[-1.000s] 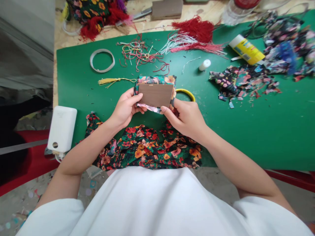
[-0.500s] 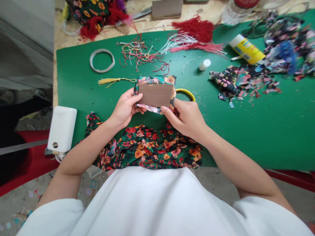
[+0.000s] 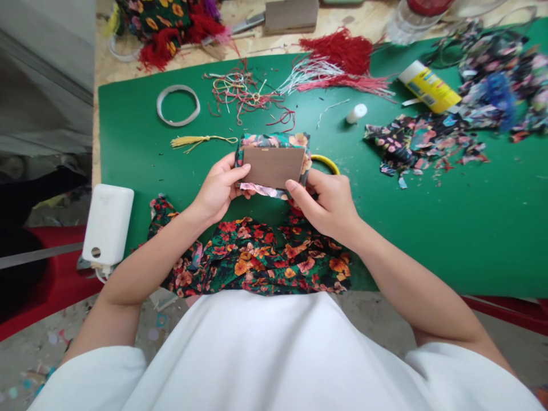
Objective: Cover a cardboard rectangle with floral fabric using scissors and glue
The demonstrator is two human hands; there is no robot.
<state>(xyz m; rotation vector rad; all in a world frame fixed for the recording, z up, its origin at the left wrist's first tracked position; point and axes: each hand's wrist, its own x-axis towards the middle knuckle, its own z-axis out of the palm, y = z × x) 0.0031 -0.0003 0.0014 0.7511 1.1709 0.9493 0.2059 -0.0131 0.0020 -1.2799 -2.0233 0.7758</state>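
Floral fabric (image 3: 252, 257) bunches nearest; beyond, left grip (image 3: 216, 188) and right grip (image 3: 331, 197) clamp the cloth-edged brown panel (image 3: 274, 166) at opposite ends over the green surface (image 3: 428, 228), likely for steadiness; yellow tassel (image 3: 190, 140) lies farther left.

Fingers of the left hand (image 3: 216, 187) and right hand (image 3: 331, 200) are partly hidden behind the cloth-edged board (image 3: 274, 166), and the yellow ring (image 3: 330, 163) is partly covered. At the far edge of the green mat (image 3: 449, 228), the clear container (image 3: 401, 27) is cut off; the yellow tube's print cannot be read.
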